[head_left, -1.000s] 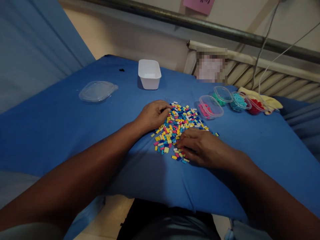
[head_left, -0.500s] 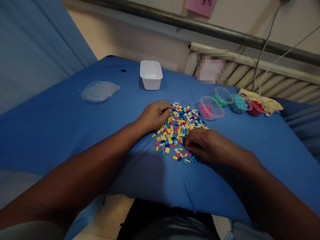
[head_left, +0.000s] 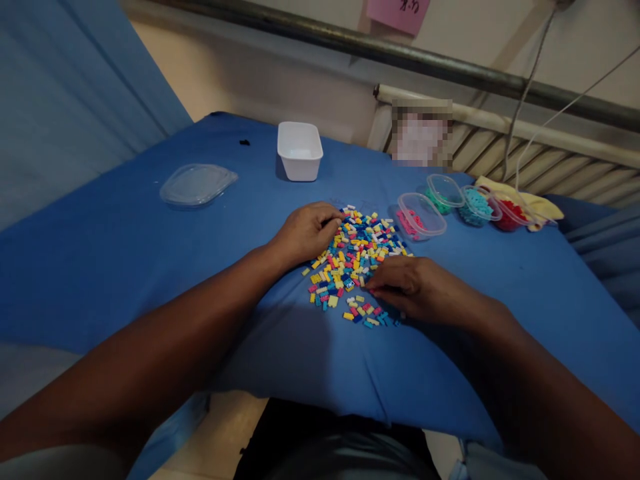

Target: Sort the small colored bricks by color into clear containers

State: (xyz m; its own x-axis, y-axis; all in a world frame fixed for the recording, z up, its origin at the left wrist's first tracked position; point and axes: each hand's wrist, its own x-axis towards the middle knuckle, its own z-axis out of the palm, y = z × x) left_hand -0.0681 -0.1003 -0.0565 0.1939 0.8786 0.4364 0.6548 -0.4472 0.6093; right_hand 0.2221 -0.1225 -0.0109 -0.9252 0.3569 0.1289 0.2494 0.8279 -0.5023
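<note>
Small toy building bricks (head_left: 355, 250) in yellow, pink, blue, teal and white lie in a loose pile on the blue cloth (head_left: 280, 347). My left hand (head_left: 311, 231) rests at the pile's upper left edge, fingers curled in, thumb close to the forefinger; whatever it may hold is hidden. At the pile's lower right, my right hand (head_left: 407, 283) is closed, its thumb and fingertips down among the bricks. A bit of pink shows by those fingertips, but I cannot tell whether it is gripped.
A white tub (head_left: 300, 160) stands behind the pile, with a clear lid (head_left: 197, 185) to its left. On the right are clear containers holding pink bricks (head_left: 411, 223), green, teal (head_left: 475, 207) and red pieces (head_left: 510, 215), beside a yellow cloth (head_left: 543, 203). A radiator (head_left: 480, 147) runs behind.
My right hand has shifted slightly left over the bricks, its fingers drawn closer together. My left hand stays in place. The whole view has moved a little.
</note>
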